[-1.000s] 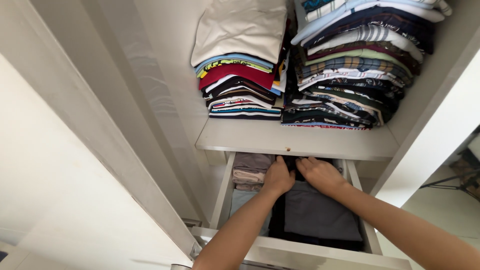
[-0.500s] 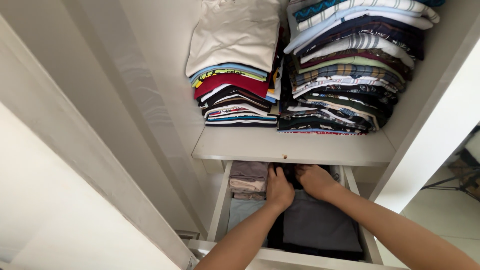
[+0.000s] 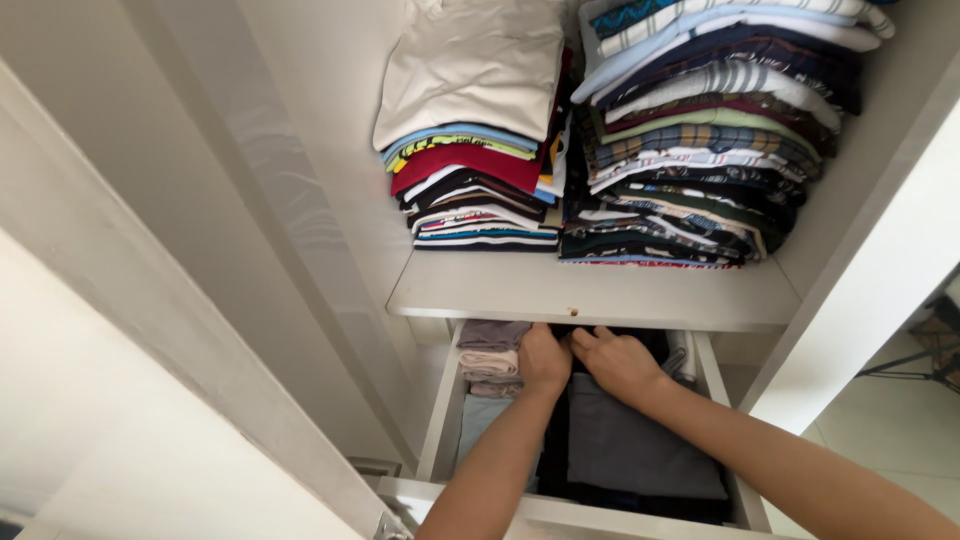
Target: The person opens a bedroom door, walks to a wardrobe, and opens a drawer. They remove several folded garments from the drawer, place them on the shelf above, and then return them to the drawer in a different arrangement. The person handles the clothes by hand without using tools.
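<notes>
Both hands reach into an open white drawer [image 3: 441, 420] under a wardrobe shelf. My left hand [image 3: 543, 360] and my right hand [image 3: 617, 362] meet at the back of the drawer, fingers curled into dark folded cloth [image 3: 577, 338] just below the shelf edge. A grey folded garment [image 3: 630, 445] lies under my right wrist. Folded beige and grey pieces [image 3: 490, 352] are stacked to the left of my left hand, with a pale blue piece [image 3: 480, 420] in front of them. What the fingertips grip is hidden.
The white shelf [image 3: 590, 295] above the drawer carries two tall stacks of folded shirts: a left stack [image 3: 475, 150] topped by cream cloth and a right stack [image 3: 700, 140] of striped and checked ones. An open wardrobe door [image 3: 130, 330] stands at the left.
Both hands have pushed further back in the drawer and drawn closer together under the shelf edge. The view has shifted slightly.
</notes>
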